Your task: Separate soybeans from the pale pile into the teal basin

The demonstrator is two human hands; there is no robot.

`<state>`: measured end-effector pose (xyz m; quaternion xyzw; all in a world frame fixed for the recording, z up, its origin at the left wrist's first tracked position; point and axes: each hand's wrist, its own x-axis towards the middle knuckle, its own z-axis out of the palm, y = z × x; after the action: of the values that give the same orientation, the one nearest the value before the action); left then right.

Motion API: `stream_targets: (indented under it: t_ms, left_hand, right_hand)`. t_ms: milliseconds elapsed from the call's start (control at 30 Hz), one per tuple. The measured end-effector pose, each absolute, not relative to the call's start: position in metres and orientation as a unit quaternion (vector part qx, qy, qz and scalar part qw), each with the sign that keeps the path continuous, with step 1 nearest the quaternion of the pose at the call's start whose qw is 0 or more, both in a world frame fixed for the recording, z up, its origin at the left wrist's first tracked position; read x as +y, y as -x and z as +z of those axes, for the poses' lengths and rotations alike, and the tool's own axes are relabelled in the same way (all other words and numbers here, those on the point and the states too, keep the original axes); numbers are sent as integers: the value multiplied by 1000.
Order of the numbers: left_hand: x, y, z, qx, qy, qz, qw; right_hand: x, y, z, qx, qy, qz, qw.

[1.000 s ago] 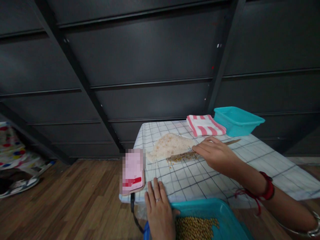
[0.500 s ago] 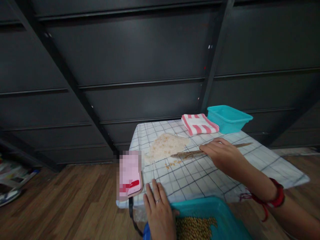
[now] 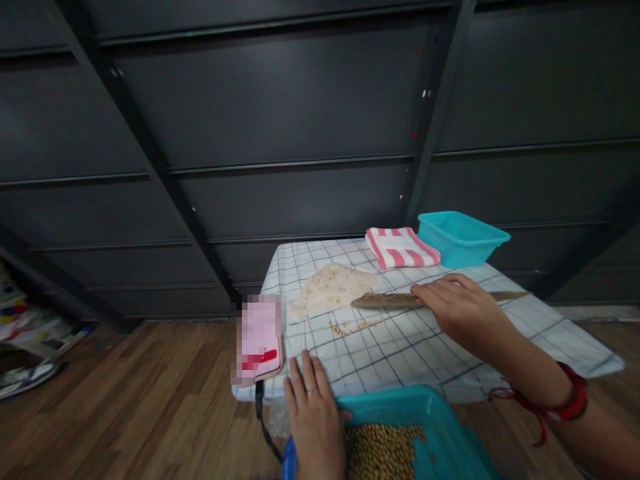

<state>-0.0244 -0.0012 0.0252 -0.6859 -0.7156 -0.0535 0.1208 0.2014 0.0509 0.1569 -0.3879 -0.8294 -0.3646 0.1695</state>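
My right hand (image 3: 456,305) is closed round a long, flat brown strip (image 3: 385,301) with pointed ends, perhaps a dried leaf or bark. It is held level just above the cloth. Its left tip is at the edge of a heap of white grains (image 3: 333,287) mixed with yellow kernels. A few yellow kernels (image 3: 345,328) lie scattered below the strip. My left hand (image 3: 316,427) rests flat, fingers stretched, at the table's near edge beside a teal tub (image 3: 435,407). Round greenish-brown beans or seeds (image 3: 383,450) fill part of that tub.
A checked white cloth (image 3: 400,363) covers the table. A pink phone (image 3: 260,340), partly pixelated, lies at the left edge with a black strap. At the back are a folded pink-and-white striped towel (image 3: 403,248) and a turquoise container (image 3: 457,240). A dark panelled wall (image 3: 300,100) stands behind.
My right hand and the brown strip have moved slightly right, and the strip's tip has drawn back along the heap. My left hand remains flat at the edge. The view has shifted a little.
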Motion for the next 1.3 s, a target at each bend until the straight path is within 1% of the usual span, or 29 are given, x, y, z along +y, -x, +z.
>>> stream_targets:
  t_ms: [67, 200, 300, 400, 567, 667, 833, 967, 1200, 1300]
  left_hand:
    - [-1, 25, 20, -716, 683, -57, 132]
    - [0, 26, 13, -712, 683, -64, 150]
    - [-1, 26, 13, -707, 686, -70, 158]
    - [-1, 26, 14, -705, 686, -72, 165]
    - [1, 25, 16, -707, 685, -83, 155]
    - [1, 25, 19, -707, 688, -84, 140]
    - [-2, 25, 26, -706, 689, -78, 143]
    - [-3, 25, 29, -705, 692, -63, 146]
    - [-1, 25, 21, -704, 695, -66, 128]
    - [-1, 25, 20, -702, 698, -62, 124]
  right_hand:
    - [49, -201, 154, -835, 386, -358, 161]
    - [38, -193, 152, -845, 410, -306, 155]
    - [27, -187, 153, -857, 399, -268, 184]
    - [22, -185, 156, -862, 379, -263, 211]
    - [22, -188, 160, -856, 385, -276, 208]
    - [19, -184, 162, -862, 387, -255, 206]
    - [5, -177, 164, -862, 398, -199, 241]
    - [-1, -179, 166, -862, 387, -187, 269]
    - [3, -178, 168, -864, 426, -142, 230]
    - [-1, -177, 165, -878, 388, -176, 218]
